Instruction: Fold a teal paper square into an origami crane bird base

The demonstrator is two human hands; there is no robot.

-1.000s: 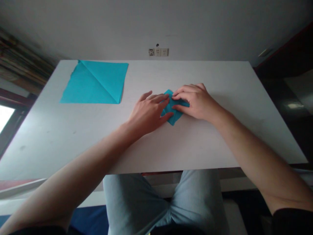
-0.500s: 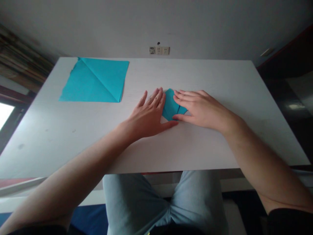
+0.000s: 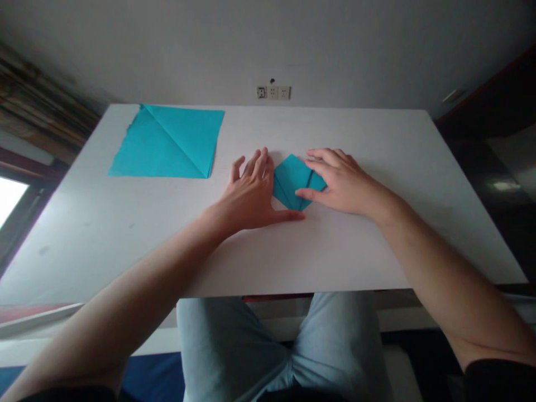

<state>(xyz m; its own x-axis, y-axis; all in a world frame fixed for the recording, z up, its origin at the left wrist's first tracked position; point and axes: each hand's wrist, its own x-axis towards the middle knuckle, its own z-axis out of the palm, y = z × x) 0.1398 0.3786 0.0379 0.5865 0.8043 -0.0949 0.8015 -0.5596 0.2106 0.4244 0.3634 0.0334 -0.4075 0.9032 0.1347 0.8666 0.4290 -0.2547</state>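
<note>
Fingers of the left hand [image 3: 253, 192] spread wide of its thumb; those of the right hand [image 3: 340, 181] curve loosely apart. Beneath them, white table [image 3: 355, 251]; to their left, blue sheet [image 3: 167, 146]; between and partly under them, folded paper [image 3: 290, 174], likely light, crisp; best pinched by its edges.

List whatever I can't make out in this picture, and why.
In the head view:
Small folded paper: right part covered by the right hand.
Large blue sheet: underside hidden against the table.
Window: cut off by the left edge.
Wall sockets: fine detail too small.
</note>
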